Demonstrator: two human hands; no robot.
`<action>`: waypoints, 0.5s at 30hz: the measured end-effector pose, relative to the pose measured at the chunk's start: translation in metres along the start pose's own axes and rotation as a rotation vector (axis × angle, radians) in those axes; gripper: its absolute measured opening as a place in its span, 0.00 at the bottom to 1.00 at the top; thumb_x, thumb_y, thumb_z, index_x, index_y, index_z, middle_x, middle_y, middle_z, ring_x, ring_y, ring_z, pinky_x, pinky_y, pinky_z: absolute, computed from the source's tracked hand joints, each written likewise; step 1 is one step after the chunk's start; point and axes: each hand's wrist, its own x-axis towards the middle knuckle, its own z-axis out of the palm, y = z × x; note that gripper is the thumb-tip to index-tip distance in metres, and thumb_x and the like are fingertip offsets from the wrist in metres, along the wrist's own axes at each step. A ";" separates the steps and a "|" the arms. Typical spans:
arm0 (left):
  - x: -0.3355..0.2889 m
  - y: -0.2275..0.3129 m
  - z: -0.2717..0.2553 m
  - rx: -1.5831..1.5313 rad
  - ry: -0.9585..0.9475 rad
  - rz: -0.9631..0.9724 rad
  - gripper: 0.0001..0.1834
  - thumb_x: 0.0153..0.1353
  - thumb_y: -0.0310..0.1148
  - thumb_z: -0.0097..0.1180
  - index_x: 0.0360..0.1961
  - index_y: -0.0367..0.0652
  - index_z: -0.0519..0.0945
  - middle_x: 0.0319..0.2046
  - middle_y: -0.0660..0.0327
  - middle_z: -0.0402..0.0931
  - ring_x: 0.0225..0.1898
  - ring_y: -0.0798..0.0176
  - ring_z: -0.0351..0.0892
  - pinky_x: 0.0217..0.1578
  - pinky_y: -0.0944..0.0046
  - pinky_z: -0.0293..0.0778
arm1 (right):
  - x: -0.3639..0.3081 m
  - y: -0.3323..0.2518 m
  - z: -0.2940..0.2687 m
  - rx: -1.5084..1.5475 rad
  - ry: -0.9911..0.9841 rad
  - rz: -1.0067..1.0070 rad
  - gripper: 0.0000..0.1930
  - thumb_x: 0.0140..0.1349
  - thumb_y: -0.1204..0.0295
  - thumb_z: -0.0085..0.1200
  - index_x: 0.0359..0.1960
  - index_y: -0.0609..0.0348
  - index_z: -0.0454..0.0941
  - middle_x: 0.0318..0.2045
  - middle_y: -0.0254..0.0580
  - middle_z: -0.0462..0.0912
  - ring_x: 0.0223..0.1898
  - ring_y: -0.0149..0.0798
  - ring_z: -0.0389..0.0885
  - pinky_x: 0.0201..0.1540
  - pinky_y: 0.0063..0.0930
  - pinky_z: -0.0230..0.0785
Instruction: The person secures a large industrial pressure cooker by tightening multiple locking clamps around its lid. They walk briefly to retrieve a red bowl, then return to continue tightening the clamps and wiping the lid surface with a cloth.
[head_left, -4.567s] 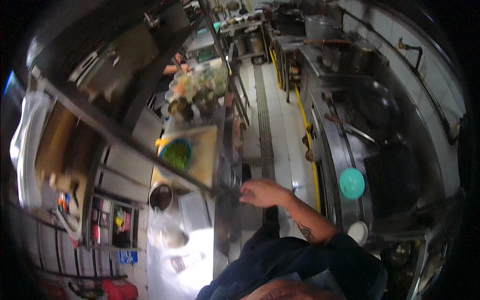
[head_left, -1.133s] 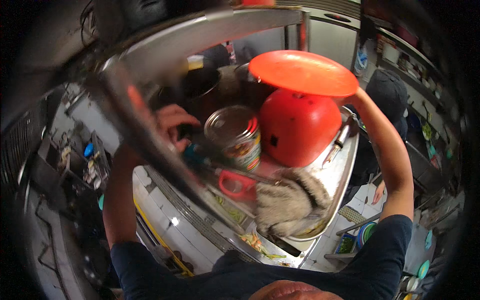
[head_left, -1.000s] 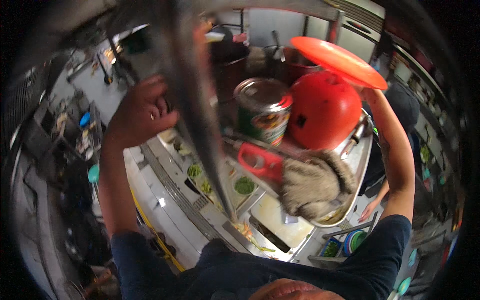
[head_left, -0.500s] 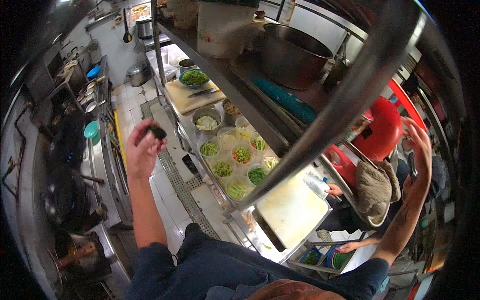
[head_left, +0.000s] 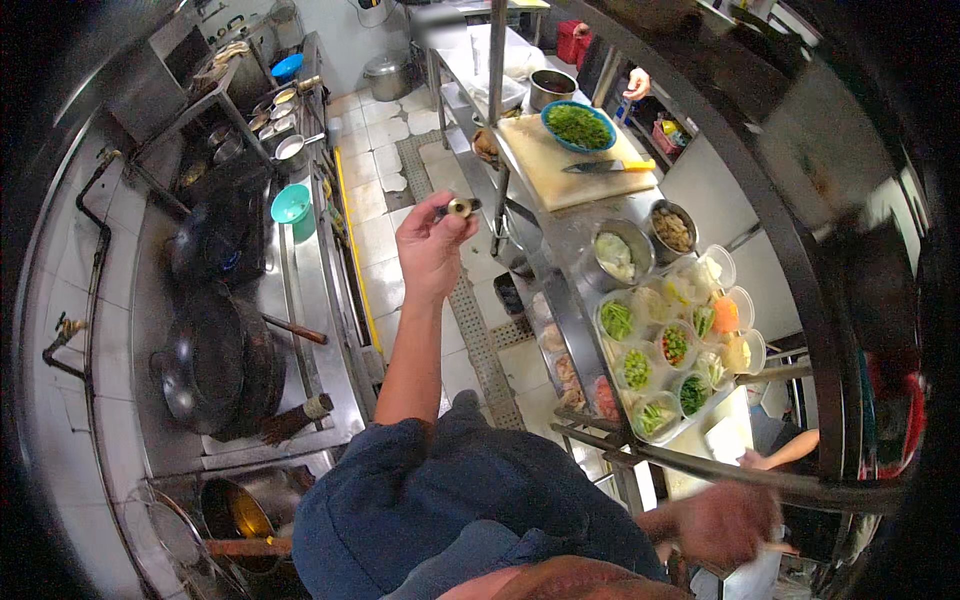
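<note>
My left hand [head_left: 436, 240] is raised over the tiled aisle, its fingers pinched round a small dark fitting [head_left: 461, 208] with a round, hollow, brass-coloured end; its exact kind is unclear. At the lower right, my right hand [head_left: 728, 522] is smeared by motion near a metal rail [head_left: 770, 487]. Whether it holds anything does not show. Clear tubs of cut vegetables [head_left: 675, 345] stand on the steel counter between my hands. Beyond them lie a cutting board [head_left: 540, 180], a knife with a yellow handle [head_left: 635, 165] and a blue bowl of chopped greens [head_left: 578, 127].
A stove with a large black wok [head_left: 215, 365] runs along the left, with a green bowl [head_left: 290, 204] on its ledge. A pot of oil [head_left: 245, 515] stands at the lower left. At the right, a co-worker's arm [head_left: 795, 450] reaches over a second board.
The view has swung left, bringing more of the stove into sight. My right hand has dropped from its raised place beside the red container to the lower right. My left hand still grips the fitting.
</note>
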 end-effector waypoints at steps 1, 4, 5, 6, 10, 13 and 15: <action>0.018 0.002 -0.004 0.040 -0.002 -0.045 0.16 0.59 0.26 0.62 0.49 0.36 0.78 0.38 0.56 0.81 0.37 0.60 0.83 0.39 0.62 0.83 | -0.009 0.016 0.040 0.627 -0.045 0.088 0.11 0.62 0.66 0.52 0.41 0.59 0.77 0.40 0.45 0.79 0.40 0.41 0.77 0.42 0.31 0.69; 0.055 0.006 -0.019 0.119 -0.006 -0.142 0.17 0.61 0.26 0.61 0.51 0.35 0.77 0.39 0.54 0.81 0.38 0.62 0.83 0.41 0.63 0.84 | 0.005 0.065 0.148 0.421 -0.295 0.250 0.06 0.60 0.74 0.54 0.37 0.60 0.78 0.36 0.44 0.79 0.37 0.39 0.78 0.38 0.29 0.70; 0.063 0.011 -0.028 0.166 0.035 -0.181 0.17 0.61 0.26 0.60 0.51 0.34 0.77 0.39 0.54 0.81 0.38 0.62 0.83 0.41 0.63 0.84 | 0.022 0.084 0.183 -0.270 -0.464 0.167 0.05 0.58 0.79 0.56 0.36 0.62 0.77 0.35 0.44 0.79 0.36 0.38 0.77 0.37 0.28 0.70; 0.072 0.017 -0.036 0.207 0.076 -0.220 0.17 0.62 0.26 0.60 0.51 0.34 0.77 0.39 0.54 0.81 0.38 0.62 0.83 0.41 0.63 0.84 | 0.025 0.104 0.211 -0.173 -0.557 0.275 0.07 0.56 0.82 0.57 0.37 0.63 0.77 0.35 0.44 0.79 0.36 0.37 0.77 0.37 0.27 0.70; 0.112 0.017 -0.068 0.346 0.113 -0.229 0.15 0.63 0.23 0.57 0.51 0.33 0.77 0.42 0.54 0.78 0.38 0.62 0.82 0.41 0.62 0.84 | 0.037 0.178 0.295 -0.043 -0.718 0.478 0.09 0.56 0.79 0.60 0.38 0.61 0.77 0.33 0.43 0.78 0.33 0.37 0.79 0.36 0.28 0.72; 0.146 0.016 -0.093 0.458 0.105 -0.144 0.13 0.63 0.21 0.55 0.50 0.34 0.78 0.43 0.57 0.75 0.38 0.62 0.82 0.40 0.63 0.84 | 0.052 0.225 0.364 0.055 -0.724 0.478 0.10 0.56 0.79 0.60 0.40 0.61 0.77 0.33 0.43 0.78 0.33 0.36 0.79 0.37 0.27 0.72; 0.177 0.015 -0.110 0.531 0.096 -0.059 0.13 0.64 0.24 0.56 0.50 0.36 0.78 0.39 0.59 0.78 0.38 0.63 0.82 0.38 0.64 0.84 | 0.067 0.261 0.422 0.093 -0.713 0.389 0.12 0.56 0.79 0.60 0.42 0.61 0.77 0.33 0.43 0.78 0.32 0.36 0.79 0.37 0.27 0.72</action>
